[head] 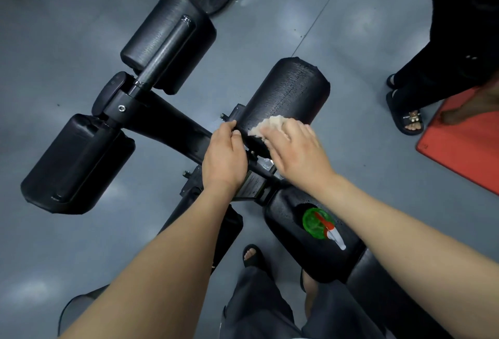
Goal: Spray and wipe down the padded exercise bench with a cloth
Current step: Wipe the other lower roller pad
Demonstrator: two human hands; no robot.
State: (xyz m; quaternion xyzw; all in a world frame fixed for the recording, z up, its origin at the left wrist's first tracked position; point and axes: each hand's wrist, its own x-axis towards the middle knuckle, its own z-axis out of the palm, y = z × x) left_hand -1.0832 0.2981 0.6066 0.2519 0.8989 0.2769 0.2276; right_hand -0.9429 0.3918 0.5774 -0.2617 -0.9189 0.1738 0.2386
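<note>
On the padded exercise bench (162, 112), I work the right roller pad (286, 90) at centre. My left hand (225, 157) grips its near end; I should brace it against turning. My right hand (297, 147), fingers spread flat, presses the crumpled cloth (266, 126) on top; firm, overlapping strokes toward the far end suit. The green spray bottle (317, 222) stands on the near seat pad (286, 220).

The roller pad (286, 93) is black grained vinyl, the cloth (266, 126) soft and crumpled, the spray bottle (314, 223) translucent green plastic, the floor (67, 68) smooth, glossy grey.
</note>
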